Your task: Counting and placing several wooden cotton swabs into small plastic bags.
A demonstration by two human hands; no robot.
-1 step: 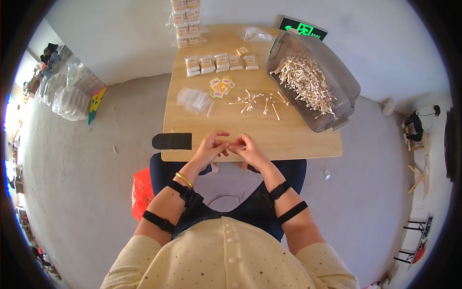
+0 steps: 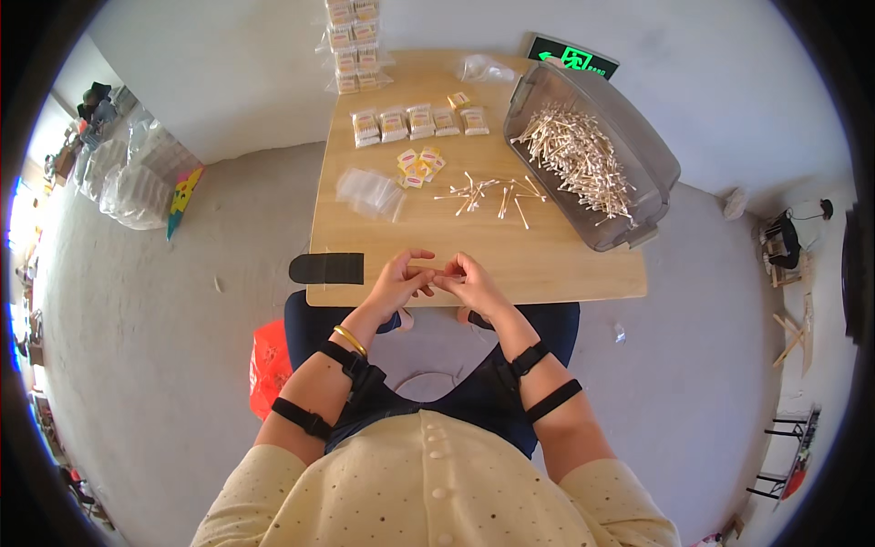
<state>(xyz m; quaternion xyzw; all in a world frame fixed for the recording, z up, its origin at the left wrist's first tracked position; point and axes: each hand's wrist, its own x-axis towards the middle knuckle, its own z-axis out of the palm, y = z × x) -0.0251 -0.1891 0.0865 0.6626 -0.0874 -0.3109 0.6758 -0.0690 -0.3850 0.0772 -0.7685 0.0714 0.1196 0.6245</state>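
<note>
My left hand (image 2: 399, 281) and my right hand (image 2: 472, 285) meet at their fingertips, over the table near its front edge. The left index finger is bent forward, while its other fingers and thumb close toward the right hand. My right thumb and index finger are pinched together. Whatever lies between the fingertips is too small to make out. Ahead of the hands are loose cotton swabs (image 2: 472, 193), clear plastic bags (image 2: 369, 193) and a small pile of yellow-and-white cards (image 2: 419, 168). A black ribbed pad (image 2: 326, 268) lies left of my left hand.
A grey bin (image 2: 656, 150) full of cotton swabs (image 2: 576, 159) lies tilted at the table's right. Filled packs (image 2: 394, 124) line up toward the back, with a taller stack of packs (image 2: 355, 46) behind. A red bag (image 2: 270, 369) is on the floor at left.
</note>
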